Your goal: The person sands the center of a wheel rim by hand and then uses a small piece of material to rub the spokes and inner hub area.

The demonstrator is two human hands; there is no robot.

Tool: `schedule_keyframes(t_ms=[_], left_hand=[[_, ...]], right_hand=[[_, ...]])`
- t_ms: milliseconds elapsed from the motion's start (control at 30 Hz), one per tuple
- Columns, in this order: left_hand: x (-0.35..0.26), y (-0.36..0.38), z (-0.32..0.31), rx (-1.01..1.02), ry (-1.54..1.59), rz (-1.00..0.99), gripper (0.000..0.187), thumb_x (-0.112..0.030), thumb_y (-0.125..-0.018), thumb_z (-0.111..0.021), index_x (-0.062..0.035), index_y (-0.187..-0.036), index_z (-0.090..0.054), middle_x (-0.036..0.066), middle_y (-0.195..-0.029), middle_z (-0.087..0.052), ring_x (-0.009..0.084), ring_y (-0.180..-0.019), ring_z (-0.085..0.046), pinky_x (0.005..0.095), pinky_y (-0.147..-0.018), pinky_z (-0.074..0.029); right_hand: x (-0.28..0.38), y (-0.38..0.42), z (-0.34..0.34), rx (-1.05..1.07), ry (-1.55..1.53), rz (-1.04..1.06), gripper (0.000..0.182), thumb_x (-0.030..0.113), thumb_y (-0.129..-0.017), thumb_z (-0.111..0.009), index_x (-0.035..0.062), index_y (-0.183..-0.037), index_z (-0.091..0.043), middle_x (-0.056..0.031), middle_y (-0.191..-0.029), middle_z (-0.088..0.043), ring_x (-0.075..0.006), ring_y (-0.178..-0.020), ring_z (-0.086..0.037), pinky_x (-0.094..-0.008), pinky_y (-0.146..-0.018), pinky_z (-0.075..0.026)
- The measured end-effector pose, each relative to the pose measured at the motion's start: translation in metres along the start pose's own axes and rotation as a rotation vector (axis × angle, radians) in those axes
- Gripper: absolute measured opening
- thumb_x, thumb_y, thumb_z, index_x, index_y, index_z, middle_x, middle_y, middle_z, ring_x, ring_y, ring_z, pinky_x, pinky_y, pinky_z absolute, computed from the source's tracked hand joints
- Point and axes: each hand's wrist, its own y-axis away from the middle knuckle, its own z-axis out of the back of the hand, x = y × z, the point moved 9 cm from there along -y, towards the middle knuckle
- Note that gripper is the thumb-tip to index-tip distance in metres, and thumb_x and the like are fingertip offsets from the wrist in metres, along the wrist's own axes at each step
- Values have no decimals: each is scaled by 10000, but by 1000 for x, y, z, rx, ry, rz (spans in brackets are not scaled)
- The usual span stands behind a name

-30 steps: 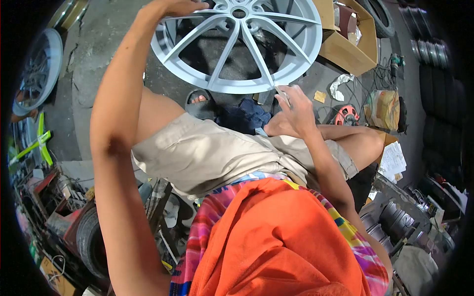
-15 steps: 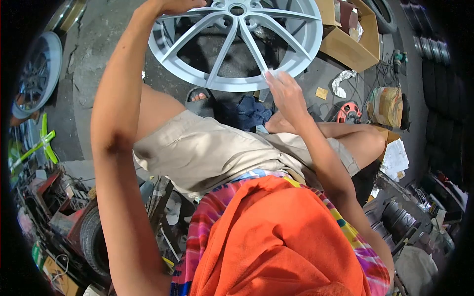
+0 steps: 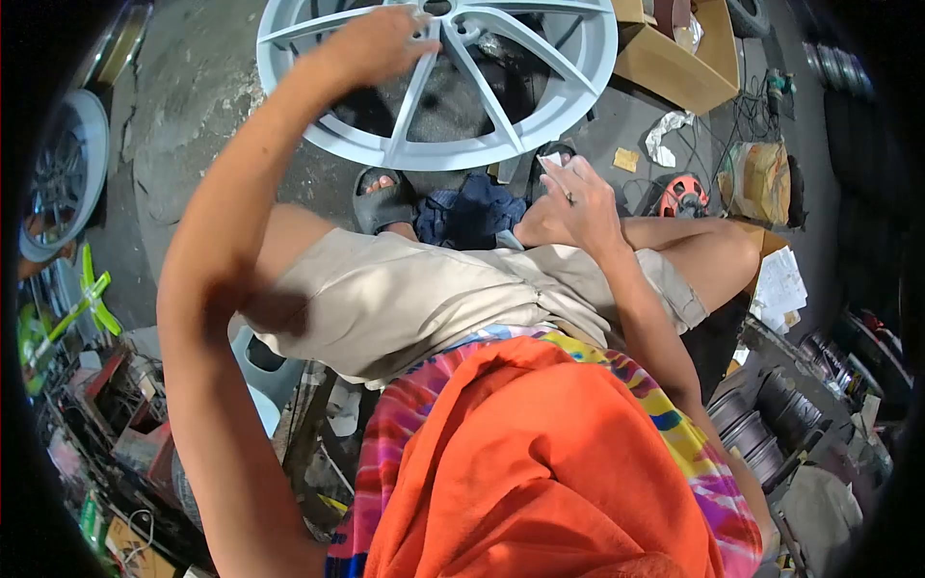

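A pale grey alloy wheel rim (image 3: pixel 540 116) stands on the concrete floor in front of my knees. My left hand (image 3: pixel 378 43) is closed over a spoke near the hub, arm stretched out. My right hand (image 3: pixel 578 197) sits just below the rim's lower edge, above my right knee. Its fingers pinch a small pale piece (image 3: pixel 553 160); I cannot tell what it is. A ring shows on one finger. My beige shorts and orange cloth fill the lower view.
An open cardboard box (image 3: pixel 674 72) lies beyond the rim at the right. A red-orange tool (image 3: pixel 680 197), cables and a bag (image 3: pixel 756 183) sit right of my knee. A blue cloth (image 3: pixel 472 214) lies by my sandalled foot (image 3: pixel 385 197). Another wheel (image 3: pixel 58 173) leans at left.
My left hand slid from the rim's top edge down onto a spoke near the hub. My right hand drew back from the rim's lower edge toward my knee.
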Motion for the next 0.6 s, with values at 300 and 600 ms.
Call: schedule_keyframes(t_ms=[300, 600], left_hand=[[-136, 40, -27, -188, -84, 110, 727, -540, -1037, -489, -109, -1606, -352, 211, -1671, -268, 391, -1530, -286, 572, -1214, -273], [-163, 46, -16, -177, -51, 44, 710, -537, -1010, -545, -160, -1593, -394, 166, -1666, -307, 412, -1539, -255, 597, -1227, -230]], right_hand=[[-4, 4, 7, -88, -132, -108, 235, 119, -896, -737, 66, -1124, -754, -138, -842, -586, -360, -779, -636, -438, -724, -520], [17, -8, 8, -132, -83, 46, 288, 148, -903, -735, 92, -1185, -742, -106, -869, -600, -312, -770, -632, -426, -713, -525]])
